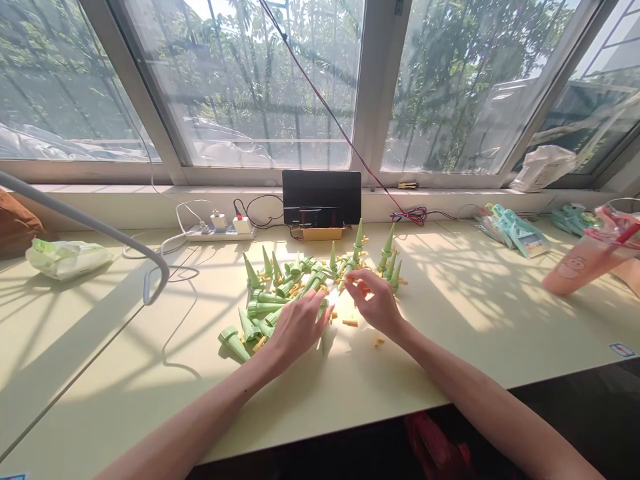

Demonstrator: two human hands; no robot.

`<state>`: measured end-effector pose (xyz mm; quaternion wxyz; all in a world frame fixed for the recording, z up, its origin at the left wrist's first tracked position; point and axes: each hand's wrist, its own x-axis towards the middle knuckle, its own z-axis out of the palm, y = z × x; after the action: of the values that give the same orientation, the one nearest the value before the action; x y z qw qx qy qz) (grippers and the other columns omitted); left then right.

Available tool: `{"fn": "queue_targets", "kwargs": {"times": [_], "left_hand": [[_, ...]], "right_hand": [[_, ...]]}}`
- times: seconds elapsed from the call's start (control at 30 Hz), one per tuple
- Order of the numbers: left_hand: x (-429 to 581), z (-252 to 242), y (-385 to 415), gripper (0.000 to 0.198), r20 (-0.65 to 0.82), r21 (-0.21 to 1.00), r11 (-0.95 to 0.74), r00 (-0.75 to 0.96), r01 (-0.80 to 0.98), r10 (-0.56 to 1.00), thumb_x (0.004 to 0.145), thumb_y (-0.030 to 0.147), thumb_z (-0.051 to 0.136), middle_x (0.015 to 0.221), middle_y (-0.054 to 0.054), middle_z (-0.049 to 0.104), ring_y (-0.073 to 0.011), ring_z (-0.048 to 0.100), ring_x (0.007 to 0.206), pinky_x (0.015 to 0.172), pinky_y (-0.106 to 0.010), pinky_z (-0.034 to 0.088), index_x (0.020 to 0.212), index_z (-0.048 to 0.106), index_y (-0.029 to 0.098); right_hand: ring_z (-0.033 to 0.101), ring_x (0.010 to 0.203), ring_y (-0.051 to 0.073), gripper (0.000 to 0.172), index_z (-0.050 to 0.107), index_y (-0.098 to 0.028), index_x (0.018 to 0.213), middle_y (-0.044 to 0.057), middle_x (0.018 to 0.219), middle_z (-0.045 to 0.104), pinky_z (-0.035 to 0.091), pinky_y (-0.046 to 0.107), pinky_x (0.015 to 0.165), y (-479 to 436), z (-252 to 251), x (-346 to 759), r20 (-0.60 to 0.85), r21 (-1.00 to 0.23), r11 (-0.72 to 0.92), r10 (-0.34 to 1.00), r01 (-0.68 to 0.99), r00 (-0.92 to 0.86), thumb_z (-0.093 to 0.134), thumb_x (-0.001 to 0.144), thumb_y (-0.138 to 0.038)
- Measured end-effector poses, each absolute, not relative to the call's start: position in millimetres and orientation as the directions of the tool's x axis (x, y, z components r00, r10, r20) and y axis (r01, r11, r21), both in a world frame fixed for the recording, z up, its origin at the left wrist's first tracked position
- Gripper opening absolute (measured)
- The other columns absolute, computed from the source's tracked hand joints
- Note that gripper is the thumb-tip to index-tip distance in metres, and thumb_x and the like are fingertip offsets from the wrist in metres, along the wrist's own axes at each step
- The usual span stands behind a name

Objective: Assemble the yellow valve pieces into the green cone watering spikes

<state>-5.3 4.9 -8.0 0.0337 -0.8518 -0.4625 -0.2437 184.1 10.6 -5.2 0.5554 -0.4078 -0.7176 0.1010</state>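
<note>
My left hand (299,325) reaches in at the front of a loose pile of green plastic spikes (267,308). Its fingers curl round a green spike (324,344), whose narrow end points down below the palm; the rest is mostly covered. Right of it, my right hand (376,301) has thumb and forefinger pinched together near small yellow pieces; whatever sits between the fingertips is too small to make out. Several spikes with yellow pieces attached stand upright behind the hands, one tall spike (359,239) among them. A loose yellow piece (350,323) lies between my hands, another (379,341) nearer the front edge.
Behind the pile stands a dark screen (321,193) with a phone on a small box. A power strip (223,230) with cables lies left of it. A grey bent tube (100,227) crosses the left side. Right are bagged teal items (515,230) and a drink cup (575,267).
</note>
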Motion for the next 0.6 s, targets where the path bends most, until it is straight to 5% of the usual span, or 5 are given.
{"fn": "queue_targets", "kwargs": {"times": [0.3, 0.6], "left_hand": [[-4.3, -7.4, 1.5, 0.016, 0.354, 0.209, -0.549, 0.461, 0.809, 0.814, 0.089, 0.03, 0.057, 0.077, -0.007, 0.063, -0.0202, 0.062, 0.061, 0.05, -0.026, 0.036, 0.096, 0.061, 0.017], [-6.3, -8.5, 2.5, 0.017, 0.419, 0.223, -0.639, 0.519, 0.736, 0.745, 0.095, 0.028, 0.047, 0.072, -0.003, 0.06, -0.0148, 0.053, 0.053, 0.047, -0.024, 0.033, 0.097, 0.059, 0.017]], "right_hand": [[0.06, 0.06, 0.012, 0.013, 0.064, -0.019, 0.094, 0.005, 0.086, 0.067, 0.052, 0.024, 0.051, 6.9, -3.0, 180.9, 0.706, -0.599, 0.645, 0.705, 0.475, -0.067, 0.055, 0.092, -0.028], [0.059, 0.06, 0.012, 0.012, 0.064, -0.019, 0.095, 0.005, 0.086, 0.067, 0.052, 0.024, 0.051, 7.0, -3.3, 180.9, 0.703, -0.603, 0.647, 0.707, 0.467, -0.073, 0.056, 0.092, -0.027]]}}
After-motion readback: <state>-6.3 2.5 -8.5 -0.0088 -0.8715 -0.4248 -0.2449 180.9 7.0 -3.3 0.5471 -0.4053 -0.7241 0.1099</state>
